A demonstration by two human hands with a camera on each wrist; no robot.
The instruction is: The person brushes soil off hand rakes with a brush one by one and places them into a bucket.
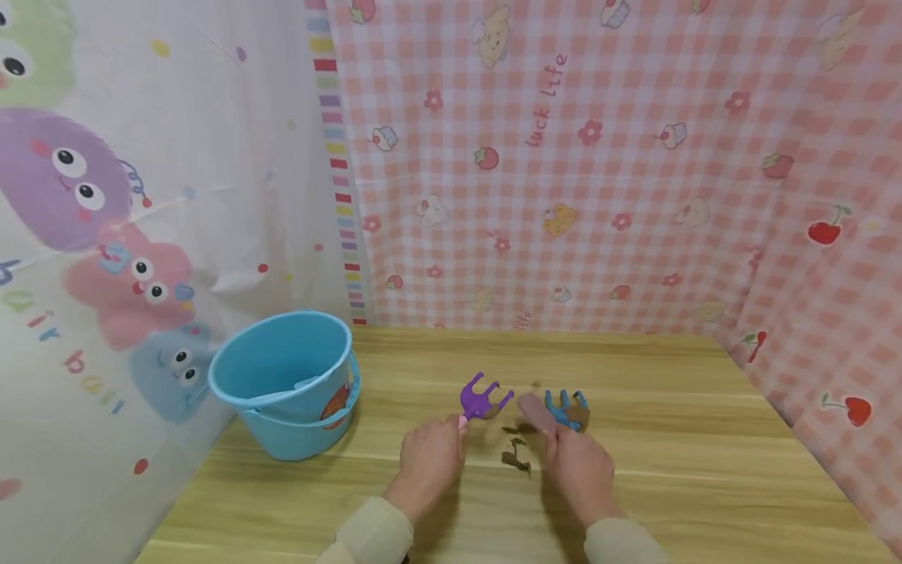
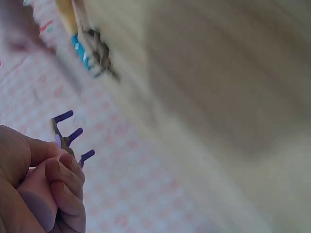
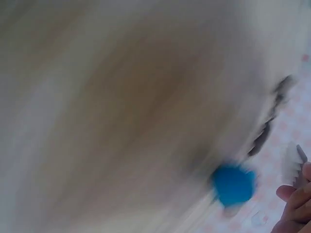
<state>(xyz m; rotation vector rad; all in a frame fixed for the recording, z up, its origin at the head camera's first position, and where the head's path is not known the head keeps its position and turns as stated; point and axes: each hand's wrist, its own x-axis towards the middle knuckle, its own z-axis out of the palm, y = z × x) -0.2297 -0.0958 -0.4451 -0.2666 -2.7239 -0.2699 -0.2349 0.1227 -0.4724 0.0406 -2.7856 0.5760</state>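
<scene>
Currently gripping purple rake (image 1: 475,401) in left hand (image 1: 433,453), brush (image 1: 537,412) in right hand (image 1: 581,470), with dirt (image 1: 514,460) on table (image 1: 705,478) between. Judged to be at brushing rake clean, with brush held just beside soiled tines (image 2: 75,135), not touching. Next, likely calls for bringing bristles (image 3: 291,166) across and keeping left grip firm.

In the head view, the wooden tabletop (image 1: 705,454) is brightly lit, and soft shadows are cast beside the left hand (image 1: 433,456) and right hand (image 1: 581,470). The brush (image 1: 536,412) is slightly blurred. In the dimmer left wrist view, the purple toy rake (image 2: 75,135) is rendered fairly clearly, while the wooden tabletop is darkened by a broad, soft-edged shadow. In the right wrist view, the wooden tabletop is streaked and the blue toy rake (image 3: 234,184) is smudged by heavy blur.
</scene>
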